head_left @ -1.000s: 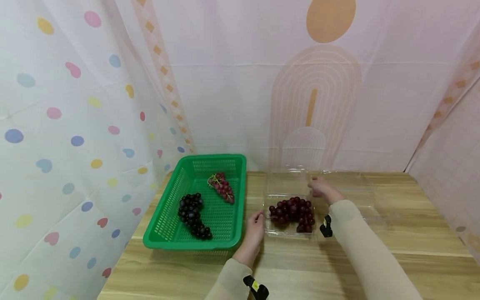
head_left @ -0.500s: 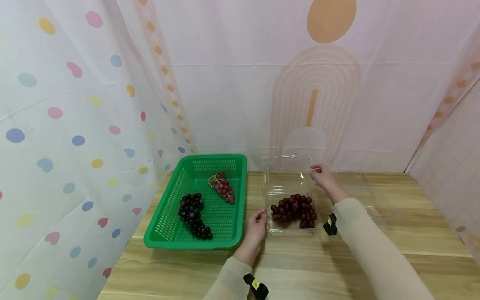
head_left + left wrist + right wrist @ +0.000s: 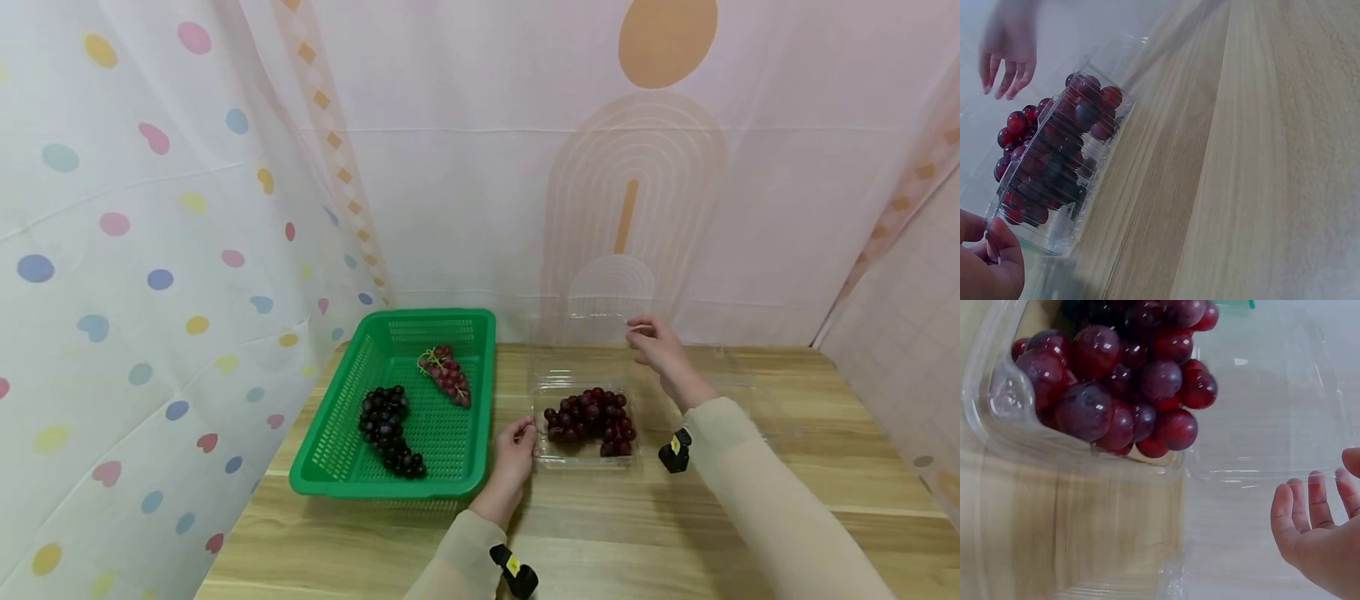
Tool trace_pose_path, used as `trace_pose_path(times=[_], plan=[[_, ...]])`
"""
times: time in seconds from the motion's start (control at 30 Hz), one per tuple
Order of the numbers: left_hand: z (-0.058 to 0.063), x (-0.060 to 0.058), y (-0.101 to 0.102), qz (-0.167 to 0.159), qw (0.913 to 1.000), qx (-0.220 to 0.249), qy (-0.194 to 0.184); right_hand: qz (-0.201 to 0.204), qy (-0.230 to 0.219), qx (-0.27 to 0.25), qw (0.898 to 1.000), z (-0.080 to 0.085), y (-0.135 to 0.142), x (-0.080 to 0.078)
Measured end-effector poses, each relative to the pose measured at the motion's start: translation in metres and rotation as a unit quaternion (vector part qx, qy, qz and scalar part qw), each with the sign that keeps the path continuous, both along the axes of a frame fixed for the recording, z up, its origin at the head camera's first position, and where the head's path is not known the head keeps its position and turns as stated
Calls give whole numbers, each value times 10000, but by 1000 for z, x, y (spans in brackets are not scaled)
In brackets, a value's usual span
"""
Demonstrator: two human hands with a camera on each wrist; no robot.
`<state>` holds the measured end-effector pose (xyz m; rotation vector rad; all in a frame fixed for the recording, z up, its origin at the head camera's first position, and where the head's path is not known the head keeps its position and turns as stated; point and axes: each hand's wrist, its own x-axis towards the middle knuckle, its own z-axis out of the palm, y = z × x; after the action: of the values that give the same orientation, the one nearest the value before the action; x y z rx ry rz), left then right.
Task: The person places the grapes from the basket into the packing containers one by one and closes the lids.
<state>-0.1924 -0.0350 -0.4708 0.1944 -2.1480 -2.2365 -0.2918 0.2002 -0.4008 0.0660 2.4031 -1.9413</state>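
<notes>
A clear plastic clamshell box point(image 3: 585, 461) stands on the table, its hinged lid point(image 3: 1260, 412) raised at the back. Inside its base lies a bunch of dark red grapes point(image 3: 590, 417). At the base's left side, my left hand point(image 3: 514, 454) pinches the rim between thumb and fingers, seen closer in the left wrist view. My right hand point(image 3: 663, 354) is by the lid's upper right edge. In the right wrist view its fingertips point(image 3: 1316, 481) are at that edge, with the thumb apart from them; whether they touch the plastic is hard to tell.
Left of the box stands a green basket point(image 3: 489, 400) holding a bunch of black grapes point(image 3: 386, 425) and a smaller bunch of pinkish-red grapes point(image 3: 447, 379). Further clear plastic point(image 3: 731, 379) lies to the right, behind my right forearm. A patterned curtain point(image 3: 465, 208) hangs behind the table.
The lid has swung up from a lower position. My right hand has risen and shifted right along with it, and its fingers are now spread. My left hand stays on the rim.
</notes>
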Motion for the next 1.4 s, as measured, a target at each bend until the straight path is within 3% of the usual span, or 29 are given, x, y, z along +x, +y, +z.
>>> trace_pose_path(times=[0.23,0.3,0.6,0.83,0.9,1.1,1.4], plan=[[-31,-19,0,67,9999,-80,-63,238,105,-225,9994,6,6,10],[-34,-21,0,93,9999,-112,-42,274,6,-109,9996,6,7,12],[-36,-22,-2,173,9996,-203,-56,423,23,196,9989,8,11,27],[0,-3,-1,52,9998,-199,13,522,243,744,9956,4,15,39],[-5,-5,0,57,9998,-172,-2,543,287,876,9943,3,15,43],[-34,-20,0,152,9997,-159,-42,617,488,1114,9907,-3,15,54],[-34,-21,-1,154,9990,-418,7,631,427,1190,9900,-8,15,70]])
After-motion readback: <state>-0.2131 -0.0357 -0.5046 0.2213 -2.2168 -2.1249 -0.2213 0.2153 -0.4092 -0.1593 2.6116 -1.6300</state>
